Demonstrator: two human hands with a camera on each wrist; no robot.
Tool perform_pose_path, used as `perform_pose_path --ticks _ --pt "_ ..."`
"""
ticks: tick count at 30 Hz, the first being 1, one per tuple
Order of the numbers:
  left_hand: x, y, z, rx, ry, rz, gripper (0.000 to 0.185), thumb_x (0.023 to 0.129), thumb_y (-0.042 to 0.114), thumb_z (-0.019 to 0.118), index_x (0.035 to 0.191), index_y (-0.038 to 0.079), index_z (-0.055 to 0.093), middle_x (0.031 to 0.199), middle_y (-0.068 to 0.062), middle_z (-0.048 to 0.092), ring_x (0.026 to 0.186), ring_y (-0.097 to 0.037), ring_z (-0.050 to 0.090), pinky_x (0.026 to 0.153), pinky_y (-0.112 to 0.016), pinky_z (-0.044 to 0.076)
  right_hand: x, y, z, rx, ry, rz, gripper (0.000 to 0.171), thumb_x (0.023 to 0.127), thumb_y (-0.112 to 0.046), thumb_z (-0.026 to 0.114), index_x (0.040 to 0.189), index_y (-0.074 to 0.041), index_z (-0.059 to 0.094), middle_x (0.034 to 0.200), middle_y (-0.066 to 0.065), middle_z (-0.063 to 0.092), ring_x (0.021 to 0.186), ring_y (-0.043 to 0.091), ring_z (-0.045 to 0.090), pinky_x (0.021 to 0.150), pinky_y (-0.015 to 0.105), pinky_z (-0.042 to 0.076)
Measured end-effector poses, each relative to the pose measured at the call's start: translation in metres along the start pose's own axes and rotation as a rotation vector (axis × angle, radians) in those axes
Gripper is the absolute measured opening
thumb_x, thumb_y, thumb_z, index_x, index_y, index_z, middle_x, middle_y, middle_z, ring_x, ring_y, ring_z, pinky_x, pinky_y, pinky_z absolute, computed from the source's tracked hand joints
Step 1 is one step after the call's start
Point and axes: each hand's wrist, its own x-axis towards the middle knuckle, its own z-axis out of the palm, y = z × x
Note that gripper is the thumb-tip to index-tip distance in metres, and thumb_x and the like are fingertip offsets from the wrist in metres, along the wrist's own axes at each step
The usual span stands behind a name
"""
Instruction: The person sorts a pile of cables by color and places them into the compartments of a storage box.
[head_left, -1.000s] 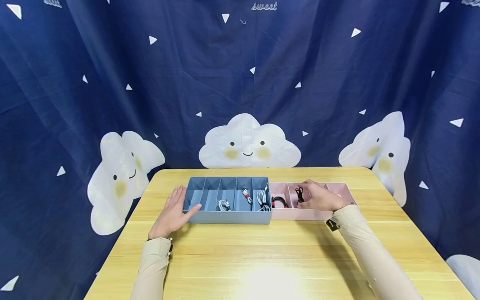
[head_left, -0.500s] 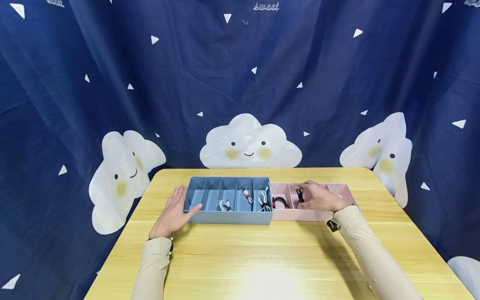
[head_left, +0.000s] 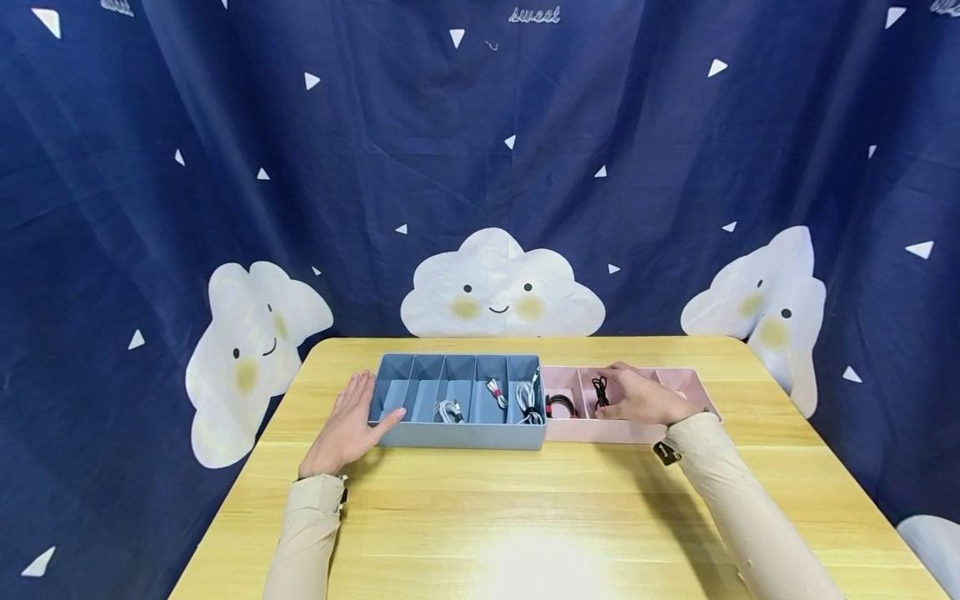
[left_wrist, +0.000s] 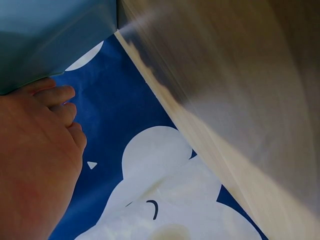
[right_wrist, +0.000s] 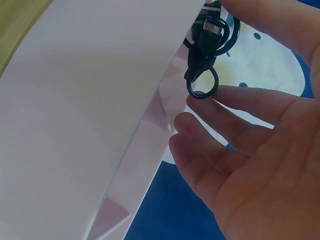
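Cables fill two divided organisers that sit side by side, touching, on the wooden worktop (head_left: 525, 517). In the blue organiser (head_left: 457, 433), the two leftmost compartments hold nothing that shows; a coiled white cable (head_left: 447, 410) lies in the third, a white cable with a red band (head_left: 494, 392) in the fourth, and a white-and-black cable bundle (head_left: 528, 402) in the fifth. The pink organiser (head_left: 600, 430) has a red-and-black cable (head_left: 558, 406) in its leftmost compartment. The right hand (head_left: 637, 396) reaches into the next compartment, its grip pinched on a coiled black cable (head_left: 598, 390) just above the tray wall. The left hand (head_left: 347, 423) lies flat against the blue organiser's left end, fingers straight and together.
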Motion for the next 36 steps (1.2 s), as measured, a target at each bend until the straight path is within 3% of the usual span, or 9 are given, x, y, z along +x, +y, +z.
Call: perform_pose_path --ticks 36 --pt "0.001 -0.0015 0.002 0.003 0.005 0.006 0.108 0.097 0.075 0.047 0.165 -0.001 0.01 0.174 -0.021 0.009 0.163 -0.039 0.002 0.131 -0.062 0.009 0.0027 0.0034 0.0019 -0.01 -0.007 0.003 0.079 0.083 -0.019 0.085 0.147 0.009 0.05 0.146 0.032 0.053 0.135 0.048 0.053 0.113 0.063 0.045"
